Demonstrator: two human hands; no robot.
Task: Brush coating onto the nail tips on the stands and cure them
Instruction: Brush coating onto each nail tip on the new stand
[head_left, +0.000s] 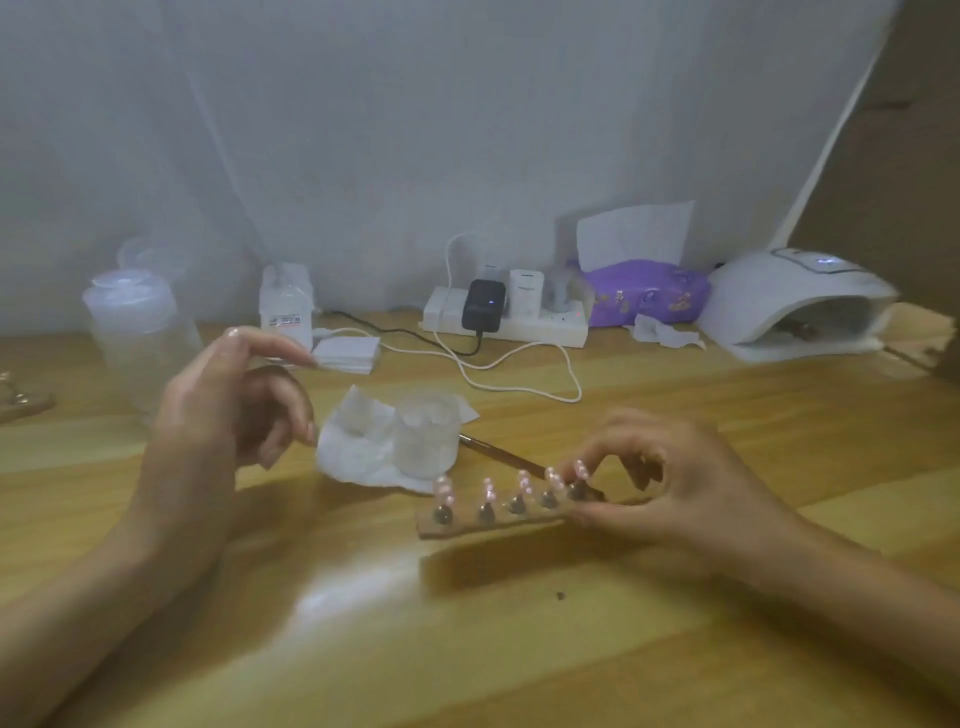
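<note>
The narrow brown wooden stand (488, 522) carrying five upright pink nail tips (488, 488) is gripped at one end only, so it could tip or swing. That might knock a tip off its peg, or smear a tip against the hand if its coating is wet. The stand's far end could also strike the small clear glass cup (426, 436) on the crumpled white tissue (348, 447), or the thin brown brush (498, 452) lying just behind. The right hand (670, 488) pinches the stand's right end, fingers (605, 441) arched over and clamped with the thumb beneath. A shadow suggests the stand hangs just above the wooden table (467, 649). The left hand (218, 410) hovers raised, fingers loosely curled and apart, holding nothing. The white domed curing lamp (795, 306) sits well apart at the right rear.
</note>
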